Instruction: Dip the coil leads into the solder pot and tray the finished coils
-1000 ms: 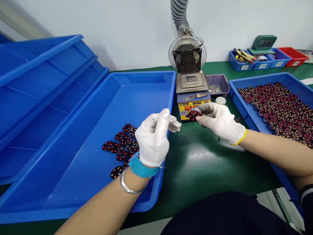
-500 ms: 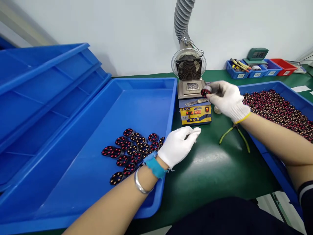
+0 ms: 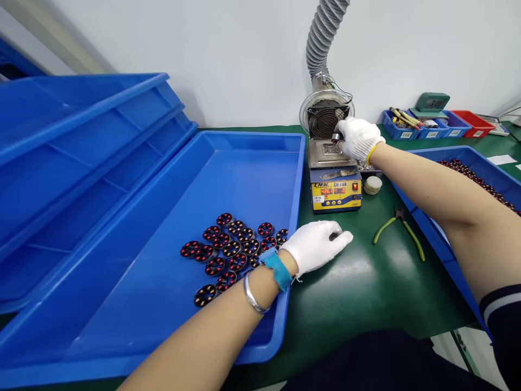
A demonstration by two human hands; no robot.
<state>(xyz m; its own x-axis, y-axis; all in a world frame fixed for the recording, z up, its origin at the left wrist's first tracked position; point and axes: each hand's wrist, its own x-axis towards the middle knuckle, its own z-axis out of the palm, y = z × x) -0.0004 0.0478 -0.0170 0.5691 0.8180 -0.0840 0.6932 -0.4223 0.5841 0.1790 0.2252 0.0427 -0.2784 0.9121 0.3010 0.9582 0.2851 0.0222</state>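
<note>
My right hand, in a white glove, pinches a small round stator-like part with a dark face and silvery rim. It holds the part just above the shiny square well of a small solder pot, whose front panel is yellow with a red lit display. My left hand, also gloved, hovers beside the right rim of a blue tray, fingers loosely curled and thumb apart, nothing visible between them. Several similar round parts, dark with red or tan spots, stand in that tray.
Green-handled cutters and a round whitish tin lie on the green table. A metal blade-like tool rests on the pot. Rightward, a blue tray holds many parts. Stacked blue trays stand left; a grey hose hangs behind.
My right hand has carried the round part left and away from me, to the pot's well. My left hand has shifted slightly right and down; the whole view has moved a little.
</note>
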